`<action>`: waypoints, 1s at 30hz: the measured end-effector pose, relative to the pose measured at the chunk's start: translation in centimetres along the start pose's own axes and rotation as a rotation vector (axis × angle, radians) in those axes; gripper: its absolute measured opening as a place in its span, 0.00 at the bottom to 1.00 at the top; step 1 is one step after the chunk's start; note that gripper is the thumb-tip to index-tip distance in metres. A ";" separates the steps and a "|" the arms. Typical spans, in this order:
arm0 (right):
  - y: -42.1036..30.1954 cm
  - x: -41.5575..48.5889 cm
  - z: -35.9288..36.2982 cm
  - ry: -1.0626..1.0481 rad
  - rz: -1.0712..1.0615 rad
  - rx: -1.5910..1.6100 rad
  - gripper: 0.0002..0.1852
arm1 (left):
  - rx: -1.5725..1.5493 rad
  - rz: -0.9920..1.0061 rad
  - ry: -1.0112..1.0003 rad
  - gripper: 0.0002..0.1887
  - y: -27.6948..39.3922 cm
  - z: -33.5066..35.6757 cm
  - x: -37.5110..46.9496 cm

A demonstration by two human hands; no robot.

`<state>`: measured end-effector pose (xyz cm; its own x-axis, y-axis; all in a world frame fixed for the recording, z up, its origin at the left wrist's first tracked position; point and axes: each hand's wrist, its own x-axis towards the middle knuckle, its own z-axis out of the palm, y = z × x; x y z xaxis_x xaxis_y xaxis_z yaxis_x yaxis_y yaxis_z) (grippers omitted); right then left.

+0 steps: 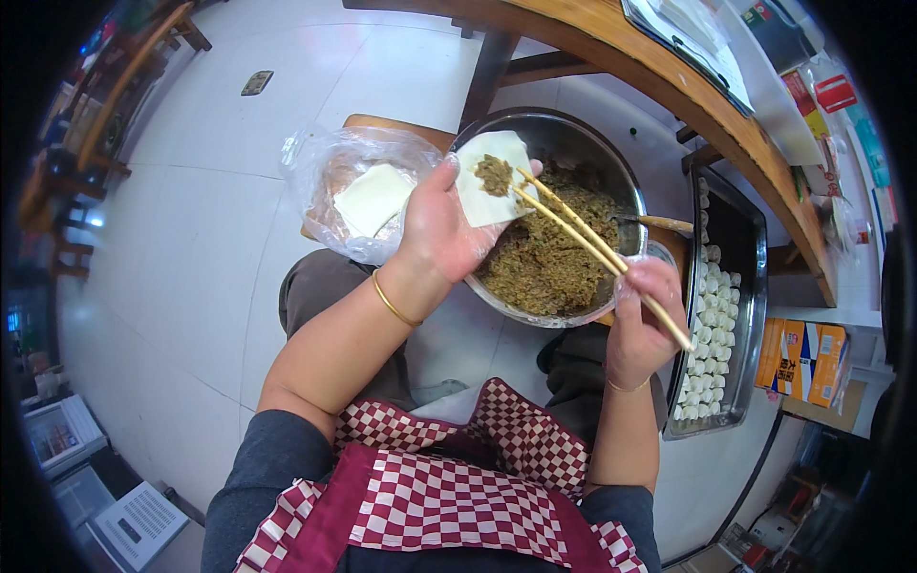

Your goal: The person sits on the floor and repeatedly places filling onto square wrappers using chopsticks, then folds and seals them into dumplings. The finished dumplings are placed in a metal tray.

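Across the palm and fingers of my left hand [438, 222] lies a square dough wrapper [476, 204], with a small mound of minced filling [494, 176] on it. My right hand [646, 308] grips a pair of wooden chopsticks [580, 238], their tips at the right edge of that mound. Below both hands stands a large steel bowl [630, 172] of brownish-green minced filling [551, 265]. A wooden-handled utensil [666, 223] leans on its right rim. Left of the bowl, a clear plastic bag [304, 168] holds a stack of square wrappers [374, 199].
Rows of folded dumplings [709, 344] fill part of a dark metal tray [749, 286] at the right. A wooden table [573, 32] with a clipboard [691, 50] stands beyond the bowl. An orange carton [802, 362] sits right of the tray. Wooden benches [132, 79] are at far left.
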<state>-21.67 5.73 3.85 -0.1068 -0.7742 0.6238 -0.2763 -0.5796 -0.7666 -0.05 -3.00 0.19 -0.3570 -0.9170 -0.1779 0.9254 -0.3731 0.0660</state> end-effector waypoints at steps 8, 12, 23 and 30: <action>1.6 0.1 -0.2 0.143 0.359 0.345 0.08 | 0.116 -0.117 -0.078 0.32 -1.7 1.3 -0.8; 1.8 0.5 -0.2 0.176 0.540 0.471 0.08 | 0.101 -0.125 -0.094 0.31 -1.5 1.3 -0.9; 1.5 1.6 -3.0 0.231 0.378 0.048 0.06 | 0.169 0.035 -0.079 0.32 1.1 1.0 -0.2; -0.3 0.9 -0.7 -0.506 -0.049 -0.323 0.07 | 0.222 0.079 -0.069 0.31 1.3 1.2 -0.4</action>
<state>-22.38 5.34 4.74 0.3596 -0.8194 0.4463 -0.5539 -0.5724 -0.6046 1.17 -3.30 1.55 -0.3000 -0.9490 -0.0964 0.9027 -0.3151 0.2929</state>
